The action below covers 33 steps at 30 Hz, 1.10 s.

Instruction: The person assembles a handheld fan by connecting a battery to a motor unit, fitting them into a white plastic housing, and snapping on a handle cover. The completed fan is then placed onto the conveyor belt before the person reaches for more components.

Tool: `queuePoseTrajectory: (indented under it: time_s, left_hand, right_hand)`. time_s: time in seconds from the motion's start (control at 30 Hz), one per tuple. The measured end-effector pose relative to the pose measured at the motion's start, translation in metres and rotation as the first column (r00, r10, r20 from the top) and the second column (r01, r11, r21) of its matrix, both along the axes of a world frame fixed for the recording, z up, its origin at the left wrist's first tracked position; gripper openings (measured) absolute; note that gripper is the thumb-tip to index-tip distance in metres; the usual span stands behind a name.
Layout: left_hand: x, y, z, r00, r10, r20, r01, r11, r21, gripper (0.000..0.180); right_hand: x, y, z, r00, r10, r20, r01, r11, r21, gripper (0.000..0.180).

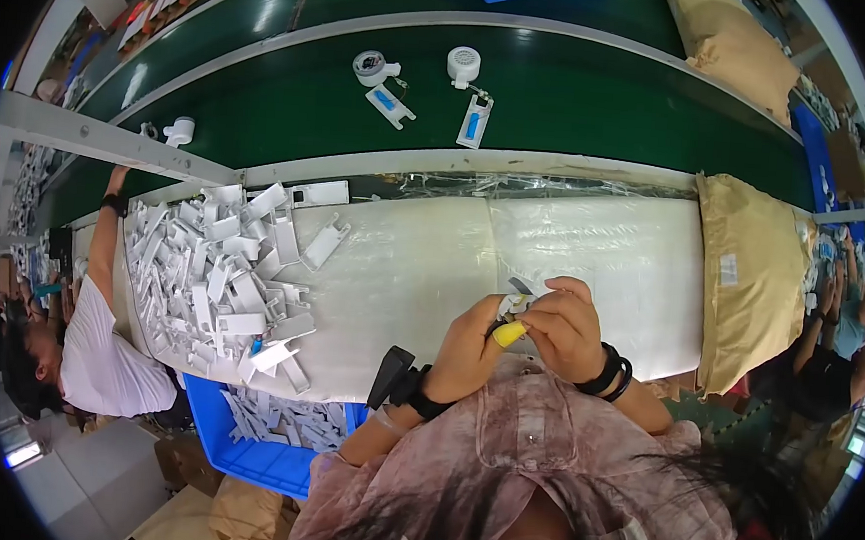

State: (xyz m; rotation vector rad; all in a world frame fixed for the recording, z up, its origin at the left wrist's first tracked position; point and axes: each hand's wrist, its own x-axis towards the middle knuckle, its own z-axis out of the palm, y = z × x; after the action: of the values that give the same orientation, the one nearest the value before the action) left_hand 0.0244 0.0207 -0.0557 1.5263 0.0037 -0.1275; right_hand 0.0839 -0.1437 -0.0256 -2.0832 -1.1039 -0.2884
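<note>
My left hand [469,345] and my right hand [566,332] meet in front of my chest, above the near edge of the wrapped table. Their fingers are bent and pinch a small white part [516,302] between them, mostly hidden by the fingers. A short, smooth yellow piece [508,334] sticks out at the left thumb; whether it is a finger cover or a held thing I cannot tell. Left of my hands lies a big heap of white plastic housings [237,266], some slim and open like trays.
Beyond the table, a green conveyor belt [564,109] carries white round units wired to trays with blue cells. A blue bin [288,476] of white strips stands at lower left. A brown paper sack [753,282] lies at right. A co-worker [111,348] reaches in from the left.
</note>
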Motion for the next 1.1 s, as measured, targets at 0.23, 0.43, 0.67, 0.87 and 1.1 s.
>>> queuePoseTrajectory:
  time_s: [0.23,0.43,0.67,0.87,1.1]
  left_hand:
    - [0.002,0.000,0.003,0.999,-0.033,-0.021,0.033,0.999,-0.004,0.025]
    - [0.000,-0.002,0.004,1.000,-0.005,0.014,0.004,0.999,0.051,0.024]
    - [-0.001,0.001,0.003,0.991,0.054,0.122,-0.070,0.989,0.131,0.024]
    - [0.016,0.015,-0.004,0.999,-0.023,-0.035,0.026,0.995,0.092,0.028]
    - [0.086,0.074,-0.090,0.994,0.076,0.080,-0.092,0.972,0.216,0.036]
  right_hand:
    - [-0.001,-0.005,0.001,1.000,0.012,-0.018,-0.012,1.000,-0.012,0.024]
    - [-0.006,-0.003,0.003,0.999,-0.035,0.007,0.035,0.999,-0.030,0.020]
    - [-0.011,0.006,0.001,0.996,-0.085,0.031,0.085,0.996,0.001,0.021]
    - [0.000,0.013,-0.020,0.986,-0.132,-0.098,0.141,0.986,0.088,0.022]
    - [0.072,0.012,-0.060,0.898,-0.257,-0.356,0.316,0.942,0.116,0.016]
